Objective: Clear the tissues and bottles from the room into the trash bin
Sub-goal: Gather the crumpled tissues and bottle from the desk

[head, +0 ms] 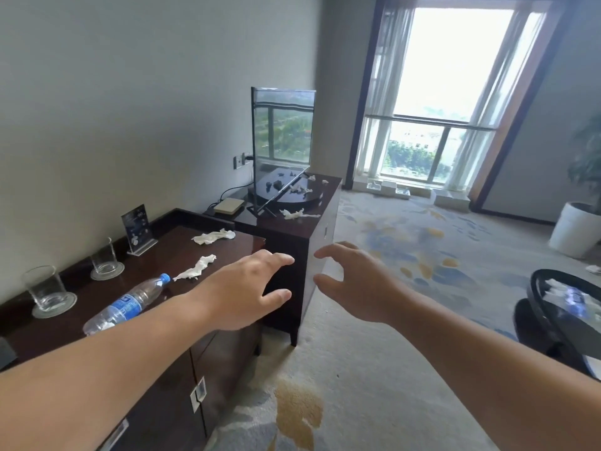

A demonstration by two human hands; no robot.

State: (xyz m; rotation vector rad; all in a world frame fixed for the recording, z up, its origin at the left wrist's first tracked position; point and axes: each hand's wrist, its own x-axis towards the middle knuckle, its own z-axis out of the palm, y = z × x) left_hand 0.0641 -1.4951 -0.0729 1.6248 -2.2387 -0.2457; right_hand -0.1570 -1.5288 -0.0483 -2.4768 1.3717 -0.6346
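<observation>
A clear plastic bottle [128,304] with a blue label and cap lies on its side on the dark wooden cabinet [175,252], partly behind my left forearm. Two crumpled white tissues, a nearer tissue [195,271] and a farther tissue [213,236], lie on the same cabinet top. More tissues [297,213] sit on the TV stand [292,236] further back. My left hand [247,291] hovers open over the cabinet's right edge, to the right of the bottle. My right hand [353,283] is open beside it, over the carpet. A black trash bin [540,320] with tissues and a bottle inside stands at the right edge.
Two empty glasses on coasters, a near glass [48,292] and a far glass [105,260], and an acrylic sign [138,231] stand along the cabinet's back. A television [281,148] fills the TV stand. A white planter [575,229] stands at far right. Patterned carpet lies between the furniture and the window.
</observation>
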